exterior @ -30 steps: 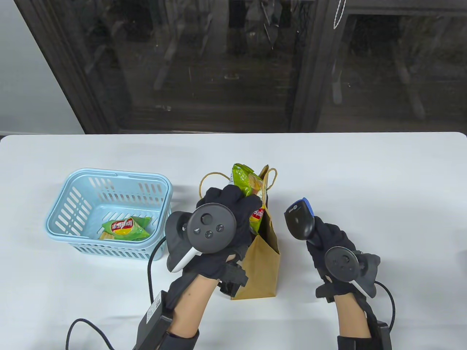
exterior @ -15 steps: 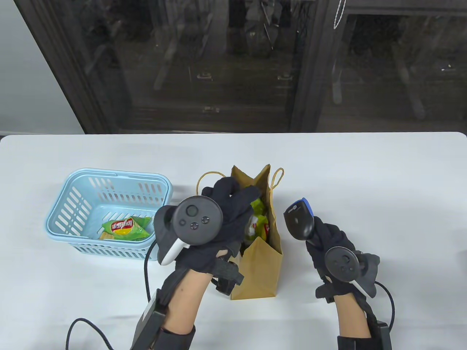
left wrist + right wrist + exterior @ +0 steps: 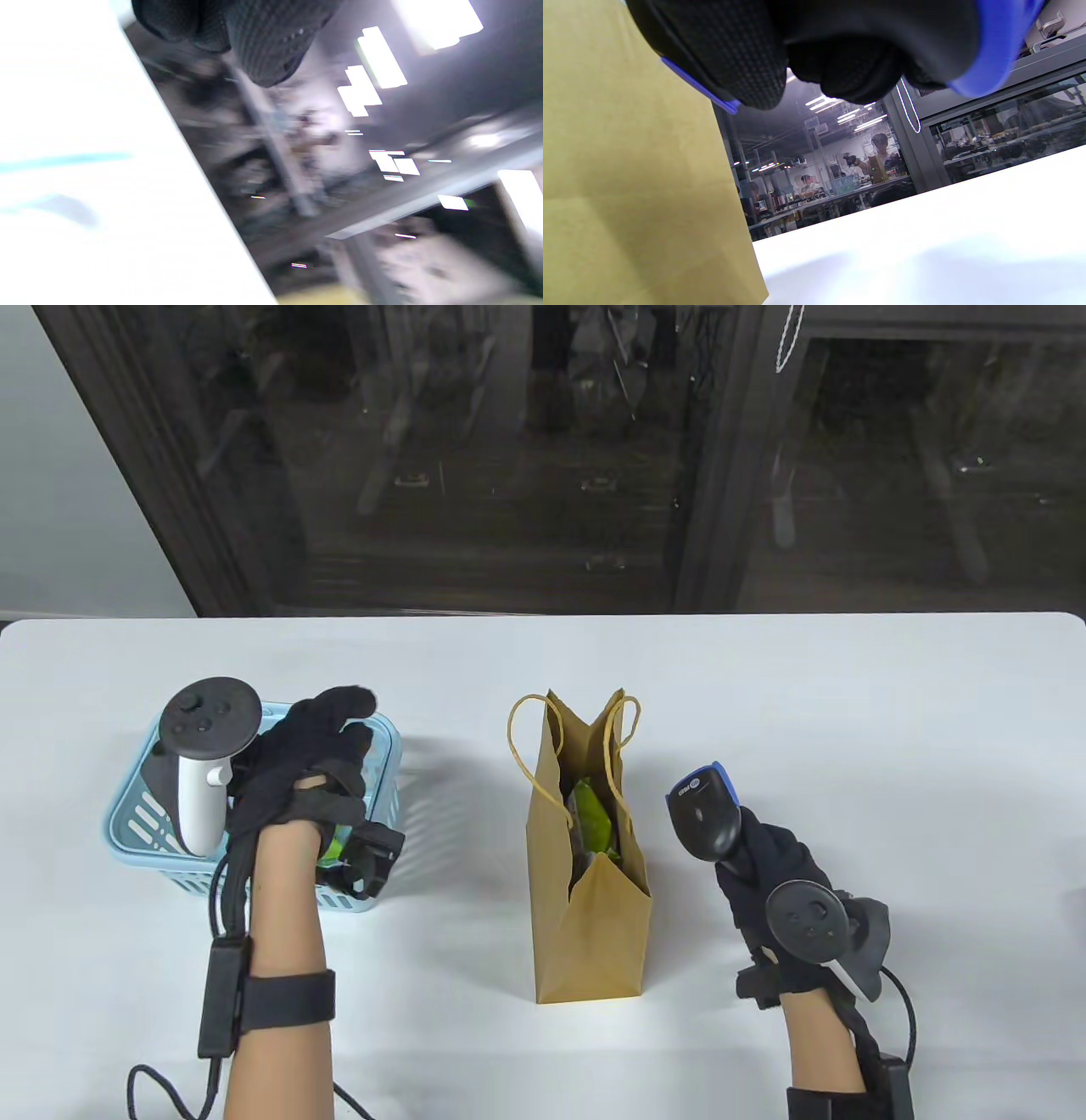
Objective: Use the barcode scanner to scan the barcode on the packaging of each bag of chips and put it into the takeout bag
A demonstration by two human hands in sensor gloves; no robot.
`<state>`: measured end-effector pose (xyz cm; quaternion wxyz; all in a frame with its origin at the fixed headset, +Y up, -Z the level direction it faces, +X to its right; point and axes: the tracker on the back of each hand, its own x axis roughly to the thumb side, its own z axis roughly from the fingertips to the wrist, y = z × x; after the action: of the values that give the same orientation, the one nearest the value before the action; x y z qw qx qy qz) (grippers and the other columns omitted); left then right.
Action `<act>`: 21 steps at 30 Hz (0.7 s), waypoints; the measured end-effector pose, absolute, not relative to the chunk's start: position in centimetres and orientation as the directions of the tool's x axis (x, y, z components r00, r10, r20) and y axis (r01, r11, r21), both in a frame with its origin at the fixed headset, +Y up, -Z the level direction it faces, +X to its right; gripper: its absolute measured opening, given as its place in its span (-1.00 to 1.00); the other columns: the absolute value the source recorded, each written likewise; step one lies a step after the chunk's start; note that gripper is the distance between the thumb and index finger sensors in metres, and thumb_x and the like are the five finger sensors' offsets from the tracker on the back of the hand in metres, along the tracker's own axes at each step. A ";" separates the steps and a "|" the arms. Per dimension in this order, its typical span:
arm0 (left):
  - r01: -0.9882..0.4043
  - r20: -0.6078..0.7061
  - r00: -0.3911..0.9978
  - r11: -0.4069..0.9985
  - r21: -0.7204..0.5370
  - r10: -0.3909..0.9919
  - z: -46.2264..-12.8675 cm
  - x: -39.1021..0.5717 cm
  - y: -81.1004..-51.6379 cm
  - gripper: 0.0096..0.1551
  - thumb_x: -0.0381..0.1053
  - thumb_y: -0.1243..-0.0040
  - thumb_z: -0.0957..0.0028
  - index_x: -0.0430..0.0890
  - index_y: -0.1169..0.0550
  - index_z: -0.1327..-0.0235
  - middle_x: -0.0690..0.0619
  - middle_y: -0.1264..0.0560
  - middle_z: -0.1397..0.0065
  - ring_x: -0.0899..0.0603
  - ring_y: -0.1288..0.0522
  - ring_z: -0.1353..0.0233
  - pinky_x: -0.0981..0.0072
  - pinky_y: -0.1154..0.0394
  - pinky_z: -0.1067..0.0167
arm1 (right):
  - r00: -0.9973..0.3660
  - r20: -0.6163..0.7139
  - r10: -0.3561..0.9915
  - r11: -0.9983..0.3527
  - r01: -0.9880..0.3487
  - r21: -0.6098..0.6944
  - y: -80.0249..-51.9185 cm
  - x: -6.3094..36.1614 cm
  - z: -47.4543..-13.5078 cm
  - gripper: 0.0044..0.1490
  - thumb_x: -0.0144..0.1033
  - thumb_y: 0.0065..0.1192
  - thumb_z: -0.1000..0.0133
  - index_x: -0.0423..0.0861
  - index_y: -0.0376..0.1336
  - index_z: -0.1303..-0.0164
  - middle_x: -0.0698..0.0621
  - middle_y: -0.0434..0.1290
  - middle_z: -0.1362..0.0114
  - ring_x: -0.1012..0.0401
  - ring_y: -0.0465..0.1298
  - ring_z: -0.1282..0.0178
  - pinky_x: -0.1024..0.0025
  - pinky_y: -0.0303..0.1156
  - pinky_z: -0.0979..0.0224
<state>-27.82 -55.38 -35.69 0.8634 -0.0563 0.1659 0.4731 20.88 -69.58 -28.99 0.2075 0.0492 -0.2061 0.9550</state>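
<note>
A brown paper takeout bag stands open at the table's middle, with a green bag of chips down inside it. My left hand hovers over the light blue basket, fingers spread and holding nothing. It hides most of the basket's inside; only a sliver of green chip packaging shows beside the wrist. My right hand grips the black and blue barcode scanner just right of the takeout bag. In the right wrist view the scanner fills the top and the takeout bag the left.
The white table ends at a dark glass cabinet behind. Cables trail from both wrists toward the front edge. The left wrist view is motion-blurred, showing only gloved fingers and the table edge.
My left hand let the chips drop into the takeout bag, pulled out and swung left over the basket. The takeout bag now stands free. The right hand and scanner barely moved.
</note>
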 end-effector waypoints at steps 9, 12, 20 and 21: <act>-0.814 -0.825 0.312 0.580 0.024 0.471 -40.1 -34.2 -63.4 -0.04 -0.13 -0.42 -0.15 0.07 -0.10 -0.69 -0.21 0.31 -0.70 -0.50 0.52 -0.53 -0.50 0.39 -0.34 | -0.900 0.180 0.397 -0.824 -0.436 -0.362 -69.7 21.1 -29.1 -0.29 -0.16 0.44 -0.15 0.14 0.15 -0.48 0.05 0.39 -0.34 0.13 0.56 -0.12 0.04 0.49 -0.29; -0.835 -0.881 0.265 0.551 -0.006 0.392 -41.1 -34.9 -65.2 0.01 -0.11 -0.41 -0.17 0.06 -0.03 -0.70 -0.18 0.38 -0.68 -0.47 0.59 -0.50 -0.50 0.44 -0.33 | -0.896 0.176 0.407 -0.823 -0.443 -0.355 -69.7 21.2 -29.1 -0.29 -0.16 0.44 -0.15 0.14 0.15 -0.48 0.05 0.39 -0.34 0.13 0.56 -0.12 0.04 0.49 -0.29; -0.857 -0.939 0.291 0.487 -0.169 0.185 -42.5 -34.6 -68.6 0.06 -0.02 -0.42 -0.16 0.14 0.04 -0.69 -0.09 0.44 -0.68 -0.39 0.65 -0.49 -0.50 0.48 -0.34 | -0.888 0.162 0.431 -0.818 -0.460 -0.347 -69.9 21.7 -29.2 -0.29 -0.16 0.44 -0.15 0.13 0.15 -0.48 0.05 0.39 -0.34 0.12 0.56 -0.12 0.04 0.49 -0.28; -0.863 -0.939 0.301 0.466 -0.195 0.164 -42.5 -34.6 -68.9 0.08 0.00 -0.42 -0.16 0.15 0.06 -0.69 -0.08 0.45 -0.67 -0.40 0.66 -0.48 -0.49 0.49 -0.34 | -0.887 0.162 0.433 -0.817 -0.462 -0.346 -69.9 21.7 -29.3 -0.29 -0.16 0.44 -0.15 0.13 0.15 -0.48 0.05 0.39 -0.34 0.12 0.56 -0.12 0.04 0.49 -0.29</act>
<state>-34.56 -68.94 -42.48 0.7158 -0.3718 0.4699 0.3586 21.67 -69.87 -29.25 0.2348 0.0379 -0.1911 0.9523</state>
